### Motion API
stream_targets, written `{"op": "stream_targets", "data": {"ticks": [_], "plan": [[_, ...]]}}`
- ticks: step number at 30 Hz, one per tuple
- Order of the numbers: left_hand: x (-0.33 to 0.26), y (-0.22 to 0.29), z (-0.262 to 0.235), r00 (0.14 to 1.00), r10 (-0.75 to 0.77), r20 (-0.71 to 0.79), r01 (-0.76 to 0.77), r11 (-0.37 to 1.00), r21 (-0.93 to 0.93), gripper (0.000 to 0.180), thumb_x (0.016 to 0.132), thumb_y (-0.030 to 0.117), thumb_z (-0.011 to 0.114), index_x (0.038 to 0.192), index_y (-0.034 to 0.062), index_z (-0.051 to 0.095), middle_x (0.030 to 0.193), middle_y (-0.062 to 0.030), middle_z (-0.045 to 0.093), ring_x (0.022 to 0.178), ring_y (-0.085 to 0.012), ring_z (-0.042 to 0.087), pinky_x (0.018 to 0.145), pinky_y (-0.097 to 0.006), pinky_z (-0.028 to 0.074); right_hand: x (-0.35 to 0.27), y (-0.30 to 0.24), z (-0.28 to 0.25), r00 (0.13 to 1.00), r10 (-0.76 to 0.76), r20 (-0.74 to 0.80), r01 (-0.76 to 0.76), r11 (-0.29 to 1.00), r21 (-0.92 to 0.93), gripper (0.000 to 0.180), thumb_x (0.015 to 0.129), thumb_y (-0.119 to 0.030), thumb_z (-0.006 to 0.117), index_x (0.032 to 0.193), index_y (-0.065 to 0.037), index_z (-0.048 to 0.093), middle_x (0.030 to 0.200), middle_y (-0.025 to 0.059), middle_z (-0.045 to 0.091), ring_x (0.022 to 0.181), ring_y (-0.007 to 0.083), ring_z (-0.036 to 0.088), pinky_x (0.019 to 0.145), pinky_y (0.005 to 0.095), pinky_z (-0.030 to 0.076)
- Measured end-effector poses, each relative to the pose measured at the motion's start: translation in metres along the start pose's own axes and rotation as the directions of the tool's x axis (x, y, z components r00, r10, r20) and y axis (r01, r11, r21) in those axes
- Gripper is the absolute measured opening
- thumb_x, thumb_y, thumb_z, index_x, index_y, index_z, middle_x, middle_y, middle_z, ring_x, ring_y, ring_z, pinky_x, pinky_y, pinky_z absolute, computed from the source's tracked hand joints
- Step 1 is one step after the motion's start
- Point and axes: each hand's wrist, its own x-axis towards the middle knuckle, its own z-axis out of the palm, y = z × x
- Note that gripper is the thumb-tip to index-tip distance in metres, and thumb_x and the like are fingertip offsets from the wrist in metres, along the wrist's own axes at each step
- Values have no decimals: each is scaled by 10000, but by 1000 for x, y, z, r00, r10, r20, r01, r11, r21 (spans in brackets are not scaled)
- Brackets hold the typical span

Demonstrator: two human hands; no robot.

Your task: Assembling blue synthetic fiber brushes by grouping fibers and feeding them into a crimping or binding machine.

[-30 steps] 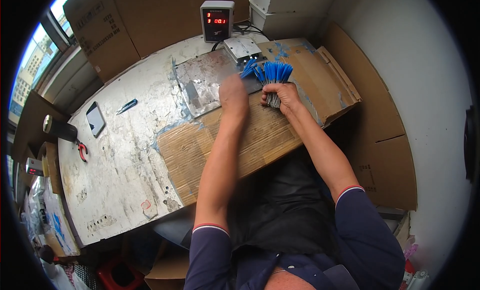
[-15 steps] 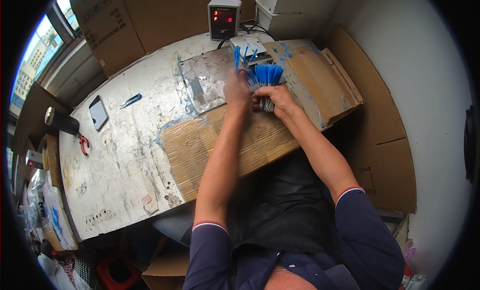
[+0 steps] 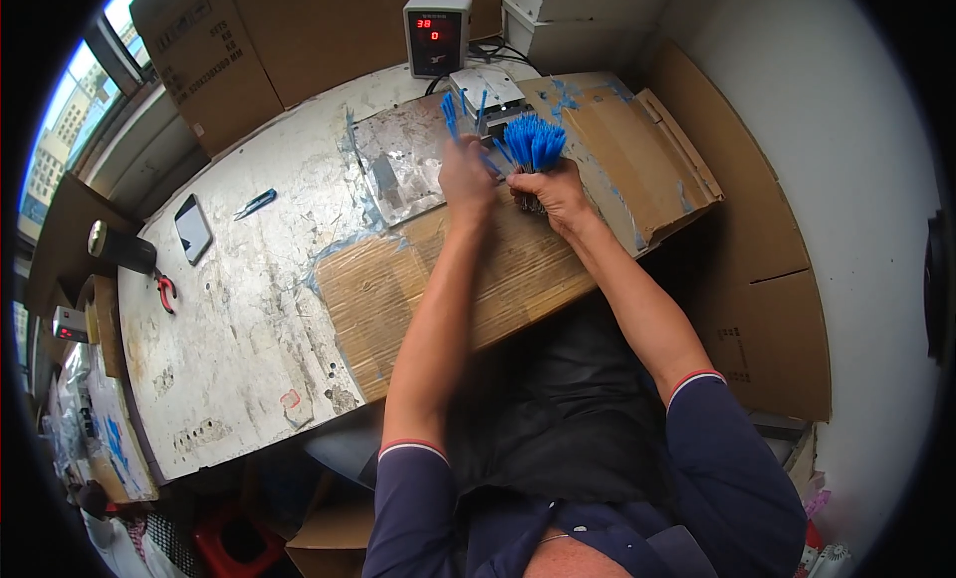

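My right hand (image 3: pixel 550 194) grips a thick bundle of thin blue sticks (image 3: pixel 532 142), their blue tips fanned upward. My left hand (image 3: pixel 466 174) is just to the left of it and pinches a few blue sticks (image 3: pixel 450 115) that point up toward a small grey scale (image 3: pixel 485 90) at the back of the table. Both hands hover over a sheet of brown cardboard (image 3: pixel 498 274) laid on the worn white tabletop (image 3: pixel 239 309).
A grey box with a red digital display (image 3: pixel 436 34) stands behind the scale. On the left of the table lie a dark phone (image 3: pixel 192 229), a blue pen-like tool (image 3: pixel 256 203), red-handled pliers (image 3: pixel 165 290) and a dark cylinder (image 3: pixel 118 245). Cardboard boxes (image 3: pixel 299 30) line the back wall.
My left hand has pulled a few blue sticks out of the bundle and lifted them toward the scale. The right hand has kept its hold on the bundle.
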Motion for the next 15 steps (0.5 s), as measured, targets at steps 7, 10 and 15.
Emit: {"op": "stream_targets", "data": {"ticks": [7,10,15], "plan": [[2,-12,-1,998,-63,-17,64,998,15,117,1007,122,550,1053,22,589,779,-104,658,575,-196,641,543,-358,505,-5,-1,2,994,-72,83,76,996,-47,149,761,17,777,880,18,687,795,84,690,646,181,672,591,296,556],[3,-12,1,999,-4,-45,7,998,55,103,1004,107,553,1049,21,588,784,-106,661,592,-200,642,560,-358,503,-6,-2,4,999,-5,42,5,1000,20,151,764,22,776,884,16,685,795,80,684,641,178,672,586,298,570],[6,-10,1,999,-25,-35,26,999,28,79,1004,74,555,1042,13,588,803,-116,671,592,-194,638,564,-346,502,-2,0,6,994,110,-12,-108,990,93,149,767,50,770,882,17,680,800,88,687,658,183,687,570,304,585]]}}
